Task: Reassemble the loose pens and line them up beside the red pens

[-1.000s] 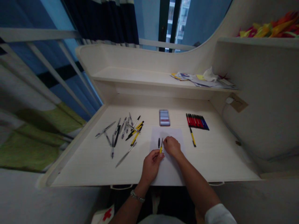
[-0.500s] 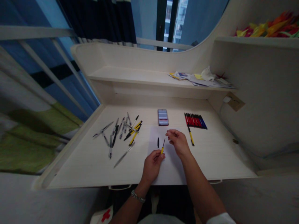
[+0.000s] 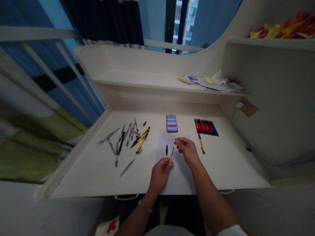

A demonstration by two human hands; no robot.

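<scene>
Drawn back, the right hand (image 3: pixel 187 151) hovers with fingers released above a white paper sheet (image 3: pixel 177 173); the left hand (image 3: pixel 160 179) pinches a slim yellow-and-black pen (image 3: pixel 170 157), steady and firm.

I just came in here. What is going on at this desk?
A person is working at a white desk with both bare hands. The left hand pinches a slim yellow-and-black pen part over a sheet of white paper. The right hand is close by and shows nothing held. A small black piece lies on the sheet. Loose pens and pen parts lie to the left, and a row of red and black pens lies to the right.
</scene>
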